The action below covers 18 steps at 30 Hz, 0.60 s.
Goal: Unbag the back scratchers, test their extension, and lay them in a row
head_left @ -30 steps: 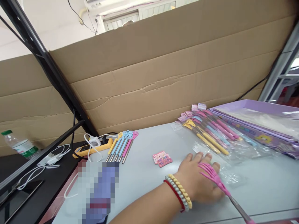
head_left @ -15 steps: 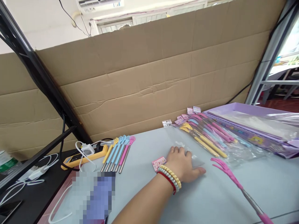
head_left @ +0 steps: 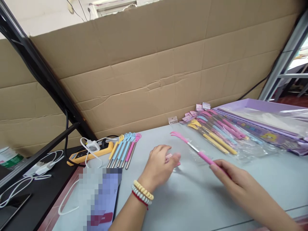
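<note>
My left hand wears beaded and red bands at the wrist. Its fingers curl around a small pink card, which shows between thumb and index finger. A clear plastic bag lies flat on the table just beyond it, hard to make out. My right hand is closed on the pink handle of a back scratcher; its metal rod and pink claw head point up and to the left, over the bag.
Several back scratchers in yellow, blue and pink lie side by side at left. Bagged ones are piled at right beside a purple box. A yellow power strip, white cables and a phone are at left. Cardboard stands behind.
My left hand has drawn back and left from the clear bag and curled around the pink card. My right hand has come into view, bringing the pink back scratcher leftward. The view has tilted down slightly.
</note>
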Each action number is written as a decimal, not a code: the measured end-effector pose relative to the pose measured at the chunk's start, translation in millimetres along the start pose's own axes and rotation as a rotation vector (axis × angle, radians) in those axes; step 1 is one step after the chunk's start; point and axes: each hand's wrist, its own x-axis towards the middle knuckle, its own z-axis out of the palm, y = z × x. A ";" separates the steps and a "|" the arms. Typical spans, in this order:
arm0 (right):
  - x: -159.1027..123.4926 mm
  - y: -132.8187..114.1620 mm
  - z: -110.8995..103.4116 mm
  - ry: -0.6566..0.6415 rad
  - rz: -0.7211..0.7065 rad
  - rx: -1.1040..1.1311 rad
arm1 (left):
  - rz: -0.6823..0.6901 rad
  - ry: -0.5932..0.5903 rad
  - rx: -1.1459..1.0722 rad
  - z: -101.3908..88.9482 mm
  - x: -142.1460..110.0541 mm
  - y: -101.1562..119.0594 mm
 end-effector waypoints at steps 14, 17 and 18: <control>104.4 -26.5 35.9 -0.363 0.048 -0.689 | -0.389 0.560 -0.922 8.9 3.9 -21.6; 116.6 -18.5 47.2 -0.439 0.055 -0.794 | -0.379 0.556 -0.929 10.1 2.6 -20.1; 115.9 -18.0 49.7 -0.452 0.041 -0.796 | -0.374 0.559 -0.925 10.6 2.3 -19.1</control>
